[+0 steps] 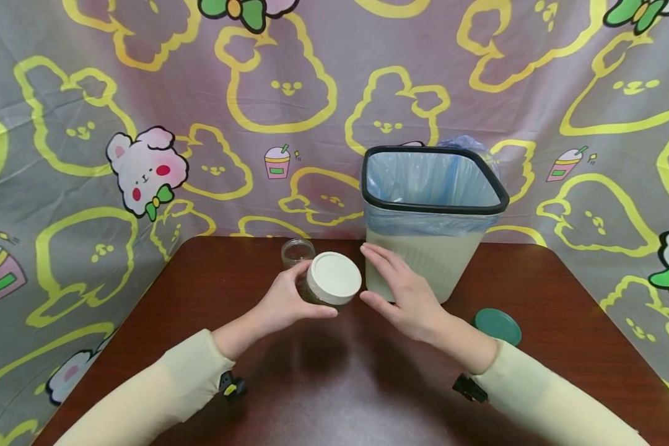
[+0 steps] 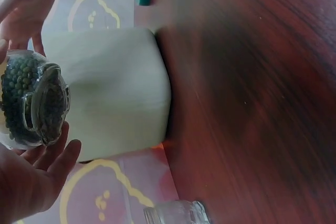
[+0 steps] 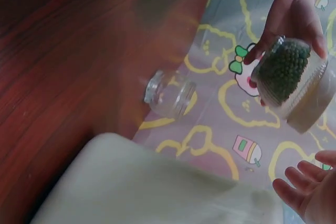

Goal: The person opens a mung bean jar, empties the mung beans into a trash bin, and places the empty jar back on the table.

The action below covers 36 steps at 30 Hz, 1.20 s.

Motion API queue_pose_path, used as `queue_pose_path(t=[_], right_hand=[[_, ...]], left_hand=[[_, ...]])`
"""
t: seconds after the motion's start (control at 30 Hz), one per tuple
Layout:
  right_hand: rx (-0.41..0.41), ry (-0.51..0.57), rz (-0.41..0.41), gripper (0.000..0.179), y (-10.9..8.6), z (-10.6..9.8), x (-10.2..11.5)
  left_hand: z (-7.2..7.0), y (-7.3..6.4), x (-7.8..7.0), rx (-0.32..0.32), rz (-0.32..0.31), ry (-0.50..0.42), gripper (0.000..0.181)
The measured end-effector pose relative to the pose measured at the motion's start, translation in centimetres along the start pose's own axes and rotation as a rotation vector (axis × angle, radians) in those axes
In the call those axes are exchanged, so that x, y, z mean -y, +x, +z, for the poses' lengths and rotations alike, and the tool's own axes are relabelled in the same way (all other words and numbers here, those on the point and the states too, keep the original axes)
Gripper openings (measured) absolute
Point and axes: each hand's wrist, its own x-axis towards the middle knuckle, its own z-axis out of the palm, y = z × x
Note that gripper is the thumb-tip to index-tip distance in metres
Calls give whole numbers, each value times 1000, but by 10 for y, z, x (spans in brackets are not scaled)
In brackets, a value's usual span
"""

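My left hand [image 1: 284, 298] grips a clear jar [image 3: 286, 72] of small green beans above the table. A white lid [image 1: 334, 277] sits on its mouth, and the jar tilts with that lid turned toward the head camera. The fingers wrap one side and the thumb lies on the other. To the right of the jar, my right hand [image 1: 404, 300] is held up with its fingers fairly straight. A small gap between it and the jar shows in the right wrist view. Behind the left hand stands an uncovered clear glass jar [image 1: 298, 249], seen through to the table.
A pale waste bin [image 1: 424, 263] with a black rim and blue liner stands at the back right, just behind my right hand. On the table [image 1: 245, 272], a green round lid [image 1: 497, 326] lies beside my right forearm. A patterned curtain [image 1: 312, 142] hangs behind.
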Motion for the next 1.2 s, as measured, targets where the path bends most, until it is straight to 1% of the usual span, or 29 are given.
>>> queue_pose_path(t=[0.07,0.2,0.33,0.43,0.67,0.87,1.07,1.2], right_hand=[[8,20,12,72,1,2,2],[12,50,30,75,2,5,4],[12,72,45,73,2,7,6],[8,93,56,69,2,9,6],[-3,160,54,64,2,14,7],[-5,179,41,65,1,17,8],[4,191,34,70,-1,15,8],[7,197,31,72,-2,15,7]], left_hand=[[3,0,-3,8,-4,0,83],[7,-2,-7,24,19,10,80],[11,-4,-11,25,39,29,79],[13,-5,-15,30,33,33,79],[15,-5,-18,43,46,52,78],[15,-6,-19,53,51,40,77],[16,-5,-20,54,19,36,77],[18,-4,-22,51,5,52,76]])
